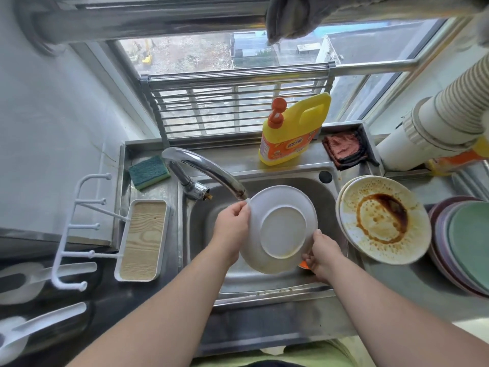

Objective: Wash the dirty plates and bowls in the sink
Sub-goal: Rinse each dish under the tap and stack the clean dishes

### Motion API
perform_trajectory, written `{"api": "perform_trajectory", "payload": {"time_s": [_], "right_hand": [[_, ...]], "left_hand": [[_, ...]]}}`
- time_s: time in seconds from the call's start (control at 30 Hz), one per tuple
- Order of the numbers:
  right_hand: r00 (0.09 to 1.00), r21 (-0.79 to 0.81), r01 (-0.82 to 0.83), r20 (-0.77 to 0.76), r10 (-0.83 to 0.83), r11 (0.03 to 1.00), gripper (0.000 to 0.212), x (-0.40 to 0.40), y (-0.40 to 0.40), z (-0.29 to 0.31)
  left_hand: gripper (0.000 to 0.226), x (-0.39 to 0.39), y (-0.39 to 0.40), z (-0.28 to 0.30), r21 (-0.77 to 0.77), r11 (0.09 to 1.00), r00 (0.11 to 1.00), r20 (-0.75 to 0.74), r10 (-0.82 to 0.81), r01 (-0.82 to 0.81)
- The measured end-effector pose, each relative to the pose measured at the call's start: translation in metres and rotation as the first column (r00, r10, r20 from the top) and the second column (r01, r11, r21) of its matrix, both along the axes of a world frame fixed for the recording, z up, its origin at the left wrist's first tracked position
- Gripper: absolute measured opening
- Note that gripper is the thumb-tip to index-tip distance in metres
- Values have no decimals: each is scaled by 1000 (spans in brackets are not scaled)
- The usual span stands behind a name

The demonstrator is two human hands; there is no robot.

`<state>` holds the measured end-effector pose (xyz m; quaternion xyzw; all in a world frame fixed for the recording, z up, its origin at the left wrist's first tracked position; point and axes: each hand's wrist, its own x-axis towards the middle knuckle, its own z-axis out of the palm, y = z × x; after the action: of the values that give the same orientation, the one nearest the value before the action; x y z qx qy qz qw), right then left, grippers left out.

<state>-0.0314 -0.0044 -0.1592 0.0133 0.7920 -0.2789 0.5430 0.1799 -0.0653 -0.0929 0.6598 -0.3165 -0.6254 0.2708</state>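
- Both hands hold one white plate (281, 229) over the sink (264, 284), underside up and tilted: the left hand (232, 223) pinches its rim on the tap side, and the right hand (321, 254) curls its fingers round the near right rim.
- Tap (209, 172) spout ends just above the plate's far left rim; whether water runs, I cannot tell.
- Step in hand, as I judge it: washing or rinsing this plate's back.
- Stained plates (383, 218) wait stacked on the sink's right edge, beside coloured plates (465, 242).
- Next likely calls for turning the plate over, or fetching the sponge (148, 172) at the far left corner and soap bottle (291, 131) behind the sink.
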Motion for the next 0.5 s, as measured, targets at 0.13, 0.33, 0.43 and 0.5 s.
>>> {"api": "perform_trajectory", "payload": {"time_s": [0.13,0.33,0.43,0.5], "right_hand": [[995,95,-25,103,15,995,32,0,3,2],[985,89,-49,169,34,995,36,-3,2,13],[986,90,23,165,-38,996,42,-2,-6,7],[983,99,66,164,-82,993,44,0,-13,2]], "left_hand": [[18,-8,-23,9,31,999,1000,-11,-22,22],[39,-11,-40,14,164,986,995,-100,2,14],[22,-11,-41,16,301,942,959,-190,210,-146],[21,-9,-40,15,364,903,923,-216,319,-227]]}}
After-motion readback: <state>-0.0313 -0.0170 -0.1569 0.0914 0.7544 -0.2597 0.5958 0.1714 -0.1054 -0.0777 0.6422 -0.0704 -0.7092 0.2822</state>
